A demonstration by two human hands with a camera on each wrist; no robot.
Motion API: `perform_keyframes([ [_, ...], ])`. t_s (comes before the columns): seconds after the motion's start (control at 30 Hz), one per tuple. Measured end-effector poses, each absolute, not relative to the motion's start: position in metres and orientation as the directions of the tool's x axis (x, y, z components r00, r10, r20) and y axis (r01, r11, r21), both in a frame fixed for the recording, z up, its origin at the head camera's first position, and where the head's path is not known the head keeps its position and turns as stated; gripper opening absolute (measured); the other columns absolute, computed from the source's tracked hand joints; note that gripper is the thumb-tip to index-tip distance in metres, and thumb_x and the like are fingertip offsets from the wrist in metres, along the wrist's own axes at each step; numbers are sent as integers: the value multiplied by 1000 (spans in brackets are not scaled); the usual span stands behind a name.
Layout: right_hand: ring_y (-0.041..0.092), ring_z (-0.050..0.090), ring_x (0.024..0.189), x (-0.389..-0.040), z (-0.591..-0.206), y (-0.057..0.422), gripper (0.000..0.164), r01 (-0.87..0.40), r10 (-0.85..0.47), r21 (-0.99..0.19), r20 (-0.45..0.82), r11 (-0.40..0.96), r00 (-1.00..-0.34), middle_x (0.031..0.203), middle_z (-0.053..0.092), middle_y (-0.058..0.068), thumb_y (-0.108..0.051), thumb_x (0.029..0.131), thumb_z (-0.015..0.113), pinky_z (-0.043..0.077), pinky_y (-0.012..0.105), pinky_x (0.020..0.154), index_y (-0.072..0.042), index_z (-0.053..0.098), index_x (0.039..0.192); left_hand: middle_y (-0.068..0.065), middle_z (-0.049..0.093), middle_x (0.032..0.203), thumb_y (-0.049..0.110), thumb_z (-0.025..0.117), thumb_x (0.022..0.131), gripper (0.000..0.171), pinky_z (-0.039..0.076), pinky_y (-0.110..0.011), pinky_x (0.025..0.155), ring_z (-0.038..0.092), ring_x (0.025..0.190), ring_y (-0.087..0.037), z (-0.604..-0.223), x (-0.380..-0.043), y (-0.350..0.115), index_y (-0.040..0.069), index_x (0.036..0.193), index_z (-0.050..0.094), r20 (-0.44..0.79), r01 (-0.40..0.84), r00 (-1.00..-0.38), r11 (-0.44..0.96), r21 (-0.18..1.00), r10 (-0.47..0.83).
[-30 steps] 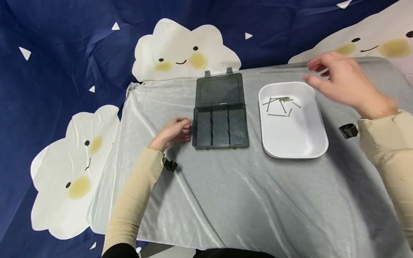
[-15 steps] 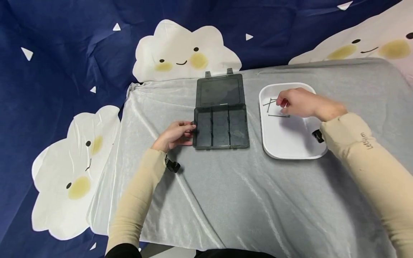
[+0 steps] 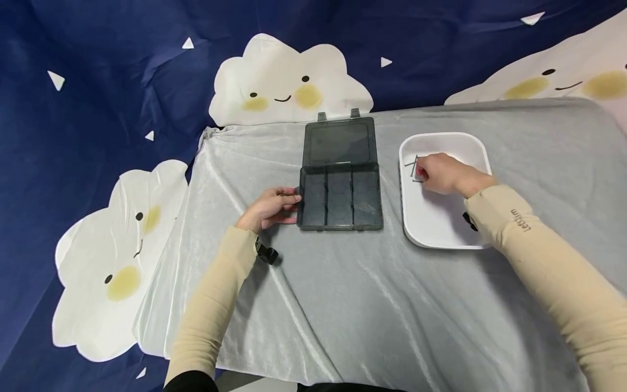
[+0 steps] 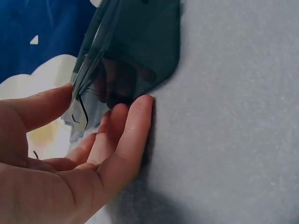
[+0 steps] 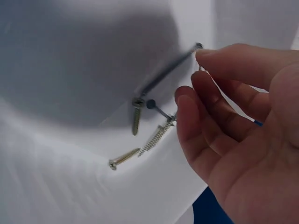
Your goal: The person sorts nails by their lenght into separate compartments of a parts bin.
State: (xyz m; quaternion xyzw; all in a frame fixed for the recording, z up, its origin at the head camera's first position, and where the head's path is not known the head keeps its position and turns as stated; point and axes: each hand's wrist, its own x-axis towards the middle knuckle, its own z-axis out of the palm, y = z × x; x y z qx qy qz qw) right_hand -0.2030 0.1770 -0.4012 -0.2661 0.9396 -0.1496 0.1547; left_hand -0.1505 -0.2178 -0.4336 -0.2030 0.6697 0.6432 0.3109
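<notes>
A dark translucent compartment box (image 3: 339, 197) lies with its lid (image 3: 340, 142) raised, its three compartments bare. My left hand (image 3: 271, 208) holds its left side. In the left wrist view the thumb lies at the box's edge (image 4: 93, 56) and an index fingertip at its lower corner. My right hand (image 3: 443, 173) reaches into the white tray (image 3: 426, 239), fingers bent toward loose hardware. Close to the thumb and index finger, which stand slightly apart, lies a long nail (image 5: 168, 72). Several screws (image 5: 126, 157) and a smaller nail (image 5: 159, 108) lie nearby; the hand covers others.
Grey velvety cloth (image 3: 333, 305) covers the table, with folds in front of the box. A blue curtain (image 3: 147, 81) with smiling white clouds hangs behind and to the left. The tray's raised wall (image 3: 404, 204) faces the box across a narrow strip of cloth.
My right hand has come from beyond the tray's far right corner down into it, then further left among the nails. My left hand has settled more firmly on the box's side.
</notes>
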Motion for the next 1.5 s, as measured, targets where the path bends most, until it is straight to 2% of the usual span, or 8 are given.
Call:
perform_keyframes([
  [0.13, 24, 51, 73, -201, -407, 176, 19, -464, -555, -362, -205, 808, -806, 75, 54, 7, 4, 71, 60, 43, 40, 69, -1, 59, 89, -6, 60, 102, 13, 61, 95, 51, 60, -31, 65, 62, 87, -15, -435, -151, -217, 4, 140, 37, -683, -678, -719, 87, 730, 128],
  [0.3, 25, 52, 72, -199, -410, 174, 15, -493, -575, -352, -181, 796, -798, 75, 55, 8, 4, 74, 61, 44, 43, 71, -1, 60, 88, -6, 60, 102, 13, 61, 95, 51, 60, -31, 64, 62, 88, -14, -436, -150, -217, 4, 139, 38, -684, -679, -719, 84, 729, 123],
  [0.67, 29, 55, 80, -199, -414, 171, 20, -440, -526, -324, -263, 838, -809, 81, 58, 10, 5, 73, 58, 47, 45, 77, -2, 59, 92, -7, 59, 102, 13, 62, 95, 47, 60, -32, 64, 61, 87, -15, -438, -151, -218, 4, 136, 41, -674, -670, -728, 76, 738, 125],
  [1.13, 27, 52, 74, -196, -415, 170, 25, -408, -512, -348, -297, 844, -806, 75, 56, 7, 0, 66, 68, 44, 40, 68, -4, 56, 88, -5, 57, 105, 14, 61, 95, 47, 59, -30, 63, 60, 89, -14, -436, -151, -219, 4, 137, 42, -680, -673, -722, 94, 733, 129],
  [1.5, 24, 51, 72, -193, -415, 171, 24, -388, -490, -325, -346, 862, -800, 74, 54, 7, -5, 67, 68, 38, 34, 60, -8, 54, 86, -6, 60, 101, 13, 62, 94, 44, 60, -29, 61, 62, 85, -13, -435, -150, -218, 2, 133, 44, -677, -672, -726, 83, 736, 123],
])
